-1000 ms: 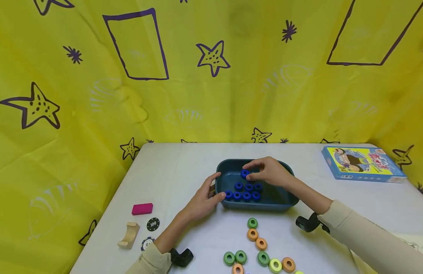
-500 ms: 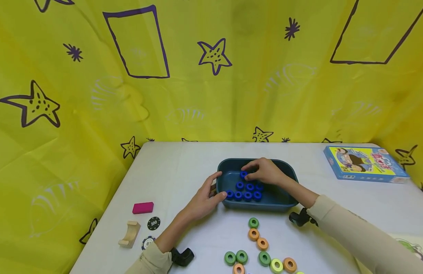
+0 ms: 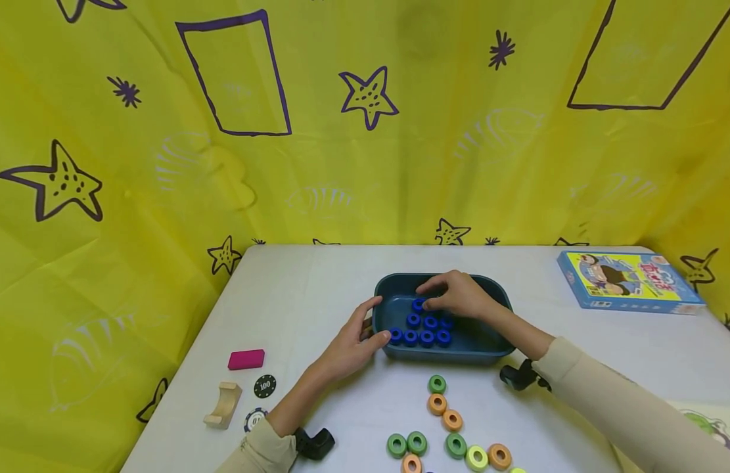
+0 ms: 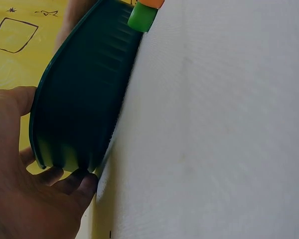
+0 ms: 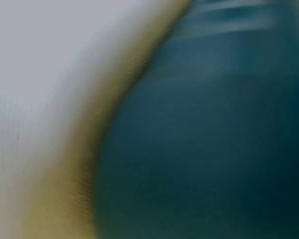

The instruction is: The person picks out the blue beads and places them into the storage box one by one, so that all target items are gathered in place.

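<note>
At the tray's left end, my left hand (image 3: 348, 345) grips the dark teal tray (image 3: 489, 341), thumb at the near rim and fingers along its end wall. The left wrist view has this hand (image 4: 45, 189) around the tray's end (image 4: 79, 99). My right hand (image 3: 462, 295) reaches over the tray, thumb and index finger pinching a blue ring (image 3: 418, 305) low inside it. Several more blue rings (image 3: 426, 338) lie there in two rows. The right wrist view is blurred, with the tray wall (image 5: 189, 139) but no fingers.
Green, orange and yellow rings (image 3: 453, 420) lie in front of the tray. A pink block (image 3: 246, 359), a wooden arch (image 3: 224, 405) and two chips (image 3: 265, 386) are at left. A blue game box (image 3: 631, 282) lies at back right.
The blue ring in my right hand has shifted slightly left and down towards the other rings. My right forearm has moved a little left. The left hand stays on the tray.
</note>
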Demonstrator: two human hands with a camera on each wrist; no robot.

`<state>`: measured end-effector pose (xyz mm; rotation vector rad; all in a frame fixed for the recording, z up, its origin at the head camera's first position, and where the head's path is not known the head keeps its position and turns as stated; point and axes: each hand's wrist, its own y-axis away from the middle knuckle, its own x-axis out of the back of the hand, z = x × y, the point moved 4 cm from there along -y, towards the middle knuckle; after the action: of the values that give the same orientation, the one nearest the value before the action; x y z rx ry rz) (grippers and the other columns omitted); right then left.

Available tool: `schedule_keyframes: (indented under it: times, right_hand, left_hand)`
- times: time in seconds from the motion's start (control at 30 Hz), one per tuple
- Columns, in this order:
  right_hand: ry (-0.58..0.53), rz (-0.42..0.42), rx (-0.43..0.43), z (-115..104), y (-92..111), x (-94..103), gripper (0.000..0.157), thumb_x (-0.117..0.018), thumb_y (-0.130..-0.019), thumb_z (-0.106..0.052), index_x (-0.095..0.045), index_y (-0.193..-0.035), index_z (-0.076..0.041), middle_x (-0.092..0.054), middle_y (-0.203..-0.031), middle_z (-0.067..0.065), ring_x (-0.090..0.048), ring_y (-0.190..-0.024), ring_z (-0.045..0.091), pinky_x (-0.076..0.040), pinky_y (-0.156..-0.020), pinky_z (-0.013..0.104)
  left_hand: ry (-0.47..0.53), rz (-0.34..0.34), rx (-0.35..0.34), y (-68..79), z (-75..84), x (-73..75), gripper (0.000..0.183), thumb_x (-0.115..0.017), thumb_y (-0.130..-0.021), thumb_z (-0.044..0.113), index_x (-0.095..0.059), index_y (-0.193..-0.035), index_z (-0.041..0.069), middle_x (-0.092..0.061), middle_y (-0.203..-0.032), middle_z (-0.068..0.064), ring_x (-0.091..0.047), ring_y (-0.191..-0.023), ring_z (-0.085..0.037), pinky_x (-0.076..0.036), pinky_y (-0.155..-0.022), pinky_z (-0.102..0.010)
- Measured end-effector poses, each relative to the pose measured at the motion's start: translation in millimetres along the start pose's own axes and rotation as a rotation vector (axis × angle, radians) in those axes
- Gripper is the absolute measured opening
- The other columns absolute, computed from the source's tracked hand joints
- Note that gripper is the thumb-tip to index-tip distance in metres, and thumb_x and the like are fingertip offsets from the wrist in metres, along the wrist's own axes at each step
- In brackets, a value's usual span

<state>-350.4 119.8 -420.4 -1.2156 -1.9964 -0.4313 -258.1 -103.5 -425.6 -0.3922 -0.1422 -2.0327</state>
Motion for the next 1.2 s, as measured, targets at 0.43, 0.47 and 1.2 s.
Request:
schedule_keyframes:
  times: [0.43,0.47,1.2]
  right_hand:
    - [-0.145,0.014,0.025,-92.4,116.7,0.1,0.024,-0.073,-0.077,-0.042,-0.069,-0.099,-0.035,-0.054,-0.066,-0.006,-0.042,-0.049,0.009,-0.034,-0.043,0.023]
    - [-0.192,0.002,-0.024,-95.3,128.9,-7.4,0.025,-0.073,-0.077,-0.042,-0.07,-0.1,-0.034,-0.053,-0.065,-0.004,-0.042,-0.049,0.01,-0.034,-0.043,0.023]
    - [-0.467,-0.24,-0.075,-68.4,206.8,-112.5,0.032,-0.06,-0.091,-0.026,-0.064,-0.116,-0.007,-0.062,-0.112,-0.008,-0.055,-0.102,0.002,-0.046,-0.083,0.023]
  left_hand:
    - [-0.021,0.009,0.006,-0.1,3.3,-0.2,0.062,-0.055,-0.095,0.025,-0.02,-0.147,0.024,-0.024,-0.147,-0.019,-0.035,-0.129,-0.035,-0.035,-0.099,-0.046]
    - [-0.022,0.007,0.004,-0.3,3.8,-0.3,0.063,-0.055,-0.095,0.025,-0.02,-0.147,0.023,-0.024,-0.147,-0.02,-0.035,-0.129,-0.035,-0.035,-0.099,-0.046]
    - [-0.017,0.012,0.007,1.4,3.0,-0.4,0.062,-0.055,-0.095,0.023,-0.02,-0.147,0.022,-0.023,-0.147,-0.021,-0.034,-0.129,-0.035,-0.036,-0.099,-0.045]
